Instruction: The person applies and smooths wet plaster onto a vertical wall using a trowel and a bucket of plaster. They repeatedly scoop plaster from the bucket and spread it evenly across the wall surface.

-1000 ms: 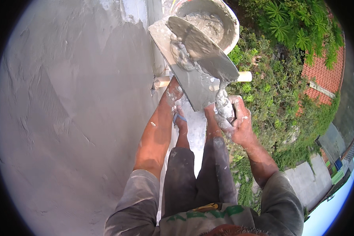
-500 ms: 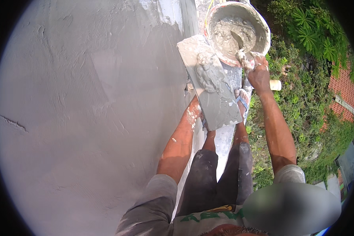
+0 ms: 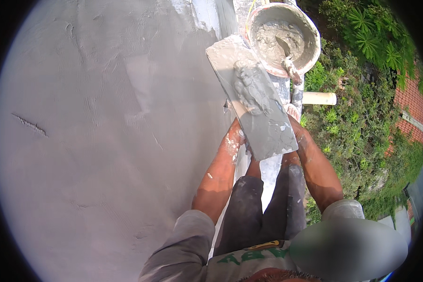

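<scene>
Left hand (image 3: 237, 136): under the mortar board (image 3: 251, 96), grip hidden, closure cannot be told. Right hand (image 3: 293, 113): mostly behind the board, closed on the trowel (image 3: 286, 56), blade dipped in the mortar bucket (image 3: 283, 37). Board: tilted, lump of mortar (image 3: 250, 89) on top. Plastered wall (image 3: 103, 141): left. Plants (image 3: 362, 117): right.

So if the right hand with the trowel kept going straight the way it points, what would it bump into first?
Probably the wet mortar inside the bucket. The right hand aims its trowel down into it, tip apparently touching already; depth is hard to judge.
</scene>
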`<state>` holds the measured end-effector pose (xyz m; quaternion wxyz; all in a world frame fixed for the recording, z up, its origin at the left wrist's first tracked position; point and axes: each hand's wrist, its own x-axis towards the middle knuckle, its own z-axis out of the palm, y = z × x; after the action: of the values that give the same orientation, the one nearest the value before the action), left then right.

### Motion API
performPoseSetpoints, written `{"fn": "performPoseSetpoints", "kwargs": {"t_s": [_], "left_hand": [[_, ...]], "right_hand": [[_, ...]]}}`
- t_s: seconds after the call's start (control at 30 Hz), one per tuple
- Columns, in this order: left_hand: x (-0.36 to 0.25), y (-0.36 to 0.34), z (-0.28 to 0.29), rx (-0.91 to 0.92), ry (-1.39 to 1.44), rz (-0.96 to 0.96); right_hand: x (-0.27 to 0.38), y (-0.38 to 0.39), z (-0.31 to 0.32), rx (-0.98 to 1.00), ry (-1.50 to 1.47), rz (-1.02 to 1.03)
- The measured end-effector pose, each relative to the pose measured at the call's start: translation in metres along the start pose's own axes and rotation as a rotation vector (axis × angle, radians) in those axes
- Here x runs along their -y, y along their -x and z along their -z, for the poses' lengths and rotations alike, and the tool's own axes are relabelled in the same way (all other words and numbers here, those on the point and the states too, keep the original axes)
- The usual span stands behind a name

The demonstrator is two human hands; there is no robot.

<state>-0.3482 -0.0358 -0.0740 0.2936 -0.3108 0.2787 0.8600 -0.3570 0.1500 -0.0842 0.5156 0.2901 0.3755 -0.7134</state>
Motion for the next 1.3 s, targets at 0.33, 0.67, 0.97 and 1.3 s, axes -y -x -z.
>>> {"fn": "performPoseSetpoints", "kwargs": {"t_s": [0.33,0.67,0.97,1.3], "left_hand": [[0.047,0.080,-0.002,-0.701,-0.086,-0.052],[0.179,0.211,0.040,-0.706,-0.641,0.324],[0.229,0.246,0.048,-0.654,-1.176,0.417],[0.299,0.257,0.118,-0.627,-0.627,0.255]], "right_hand": [[0.042,-0.020,-0.082,-0.198,0.214,0.509],[0.077,-0.100,-0.202,-0.536,0.565,0.664],[0.124,-0.116,-0.200,-0.283,0.264,0.428],[0.065,0.039,-0.274,0.052,0.511,0.625]]}}
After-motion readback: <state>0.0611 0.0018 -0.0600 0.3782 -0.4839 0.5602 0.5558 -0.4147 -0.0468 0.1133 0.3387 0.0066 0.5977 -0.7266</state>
